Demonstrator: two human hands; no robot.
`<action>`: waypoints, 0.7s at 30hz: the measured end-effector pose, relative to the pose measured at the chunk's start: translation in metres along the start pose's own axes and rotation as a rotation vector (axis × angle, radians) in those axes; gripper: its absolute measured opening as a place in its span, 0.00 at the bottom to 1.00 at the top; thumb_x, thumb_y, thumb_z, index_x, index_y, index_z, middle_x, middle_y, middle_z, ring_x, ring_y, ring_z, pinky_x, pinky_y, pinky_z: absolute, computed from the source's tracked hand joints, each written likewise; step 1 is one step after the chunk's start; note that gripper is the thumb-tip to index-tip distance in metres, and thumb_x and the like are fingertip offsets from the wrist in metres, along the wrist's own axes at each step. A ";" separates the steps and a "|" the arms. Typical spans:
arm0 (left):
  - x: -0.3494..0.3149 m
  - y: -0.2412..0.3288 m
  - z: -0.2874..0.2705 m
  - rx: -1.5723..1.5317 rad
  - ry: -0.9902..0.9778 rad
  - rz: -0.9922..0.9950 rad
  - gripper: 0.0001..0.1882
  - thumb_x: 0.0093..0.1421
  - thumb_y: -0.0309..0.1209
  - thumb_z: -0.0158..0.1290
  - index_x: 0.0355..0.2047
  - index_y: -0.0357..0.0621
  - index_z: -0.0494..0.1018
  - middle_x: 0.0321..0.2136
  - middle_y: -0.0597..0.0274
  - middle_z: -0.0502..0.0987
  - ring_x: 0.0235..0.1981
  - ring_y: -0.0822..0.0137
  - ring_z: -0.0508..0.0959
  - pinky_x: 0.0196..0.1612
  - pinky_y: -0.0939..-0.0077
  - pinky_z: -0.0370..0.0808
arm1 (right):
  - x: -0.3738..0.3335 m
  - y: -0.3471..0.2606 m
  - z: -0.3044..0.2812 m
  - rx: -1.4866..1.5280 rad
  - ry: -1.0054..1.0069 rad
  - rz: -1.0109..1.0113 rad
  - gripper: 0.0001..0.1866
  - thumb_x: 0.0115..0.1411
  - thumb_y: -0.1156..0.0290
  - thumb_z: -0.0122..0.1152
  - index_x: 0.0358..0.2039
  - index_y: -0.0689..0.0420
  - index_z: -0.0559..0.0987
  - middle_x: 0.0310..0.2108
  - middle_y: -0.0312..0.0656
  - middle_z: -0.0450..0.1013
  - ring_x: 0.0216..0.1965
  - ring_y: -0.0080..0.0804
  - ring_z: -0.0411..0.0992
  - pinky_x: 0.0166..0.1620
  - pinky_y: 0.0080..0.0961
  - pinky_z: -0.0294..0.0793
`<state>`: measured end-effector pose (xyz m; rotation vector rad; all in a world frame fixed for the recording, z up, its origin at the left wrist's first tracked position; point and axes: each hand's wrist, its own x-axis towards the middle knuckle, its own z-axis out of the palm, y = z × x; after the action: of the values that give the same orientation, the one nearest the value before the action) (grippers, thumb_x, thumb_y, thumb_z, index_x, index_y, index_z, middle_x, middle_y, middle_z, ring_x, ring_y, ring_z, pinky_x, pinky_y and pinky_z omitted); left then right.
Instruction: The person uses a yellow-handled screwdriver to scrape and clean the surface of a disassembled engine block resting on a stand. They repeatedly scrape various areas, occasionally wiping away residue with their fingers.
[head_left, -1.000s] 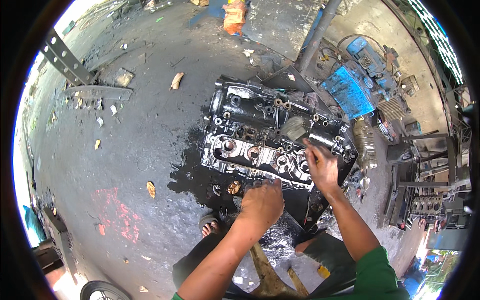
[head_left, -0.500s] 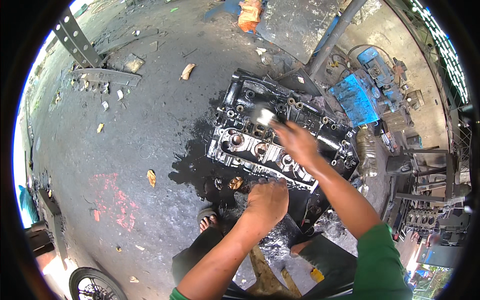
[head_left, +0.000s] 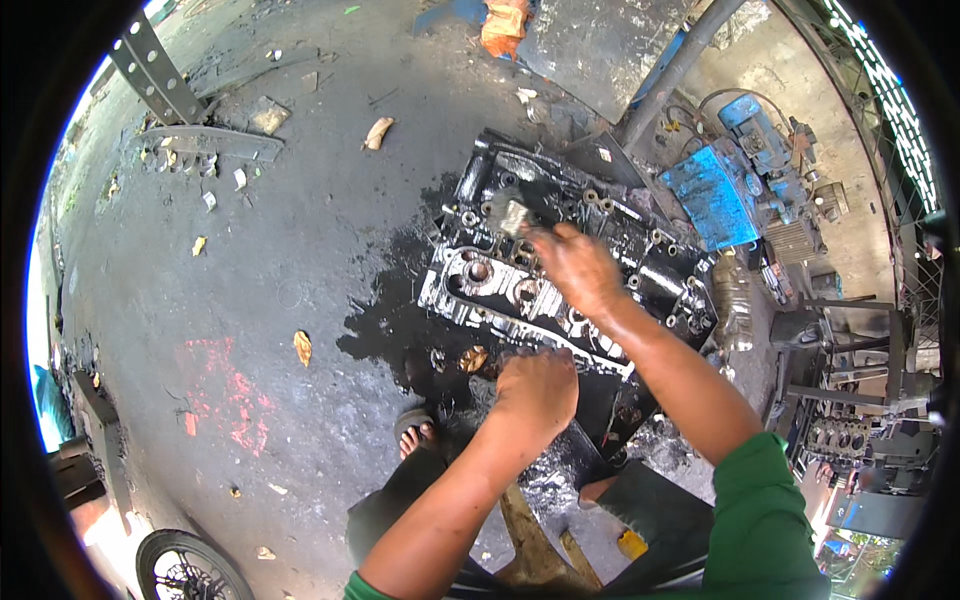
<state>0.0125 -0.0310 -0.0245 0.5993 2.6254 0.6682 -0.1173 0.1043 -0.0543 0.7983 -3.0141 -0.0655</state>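
An oily engine cylinder head [head_left: 478,270] lies in front of me, pale metal with round holes along its near side and wet black along its far side. My right hand [head_left: 582,272] is closed round the handle of a flat brush [head_left: 516,217] with a metal band. Its dark bristles are over the far left part of the cylinder head; whether they touch is unclear. At the near edge of the casting, my left hand [head_left: 538,388] is curled into a fist with blackened fingertips. What it holds, if anything, is hidden.
Dark liquid [head_left: 385,325] has spread over the floor left of the casting. A blue machine [head_left: 712,197] and a slanted metal post [head_left: 680,70] stand at the far right. Dry leaves [head_left: 302,347] lie on the left, a spoked wheel [head_left: 190,570] at the lower left.
My right hand and the brush have moved slightly left and away from me across the cylinder head. My left hand has stayed almost in place, still curled at the near edge.
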 end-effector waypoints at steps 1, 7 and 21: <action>0.000 -0.001 0.000 -0.026 0.001 -0.001 0.18 0.56 0.39 0.54 0.41 0.39 0.73 0.32 0.52 0.80 0.36 0.51 0.82 0.41 0.59 0.77 | -0.011 0.003 -0.002 -0.145 0.063 -0.045 0.17 0.67 0.64 0.49 0.55 0.43 0.75 0.29 0.40 0.68 0.17 0.36 0.71 0.19 0.32 0.76; -0.006 -0.004 -0.005 0.007 -0.076 0.033 0.18 0.58 0.38 0.50 0.43 0.39 0.73 0.37 0.50 0.80 0.41 0.51 0.81 0.43 0.58 0.77 | -0.040 0.019 0.018 -0.238 0.112 -0.025 0.25 0.64 0.70 0.52 0.60 0.34 0.70 0.33 0.38 0.69 0.18 0.32 0.72 0.21 0.28 0.78; -0.003 0.018 0.005 0.022 -0.219 0.077 0.12 0.58 0.32 0.47 0.37 0.41 0.76 0.32 0.53 0.80 0.34 0.55 0.82 0.38 0.60 0.77 | -0.008 -0.030 0.034 -0.265 -0.057 -0.093 0.27 0.57 0.72 0.53 0.59 0.47 0.68 0.44 0.49 0.71 0.22 0.31 0.72 0.23 0.27 0.75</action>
<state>0.0224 -0.0163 -0.0190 0.7390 2.4199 0.5621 -0.0970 0.0836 -0.0899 0.9203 -2.9286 -0.4860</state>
